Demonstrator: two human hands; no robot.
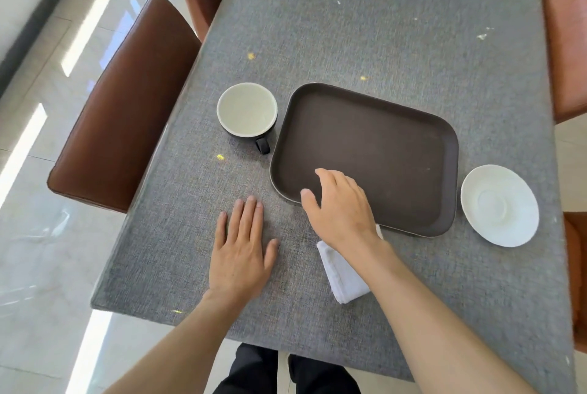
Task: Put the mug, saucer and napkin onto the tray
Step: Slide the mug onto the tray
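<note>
You will find no legible text, label, brand, number or sign anywhere in this view: none can be read on any object or surface shown.

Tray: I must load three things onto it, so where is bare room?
The tray is bare except its near-left corner, under the right hand. Open cloth lies between mug and left hand. The napkin lies under the right forearm.
</note>
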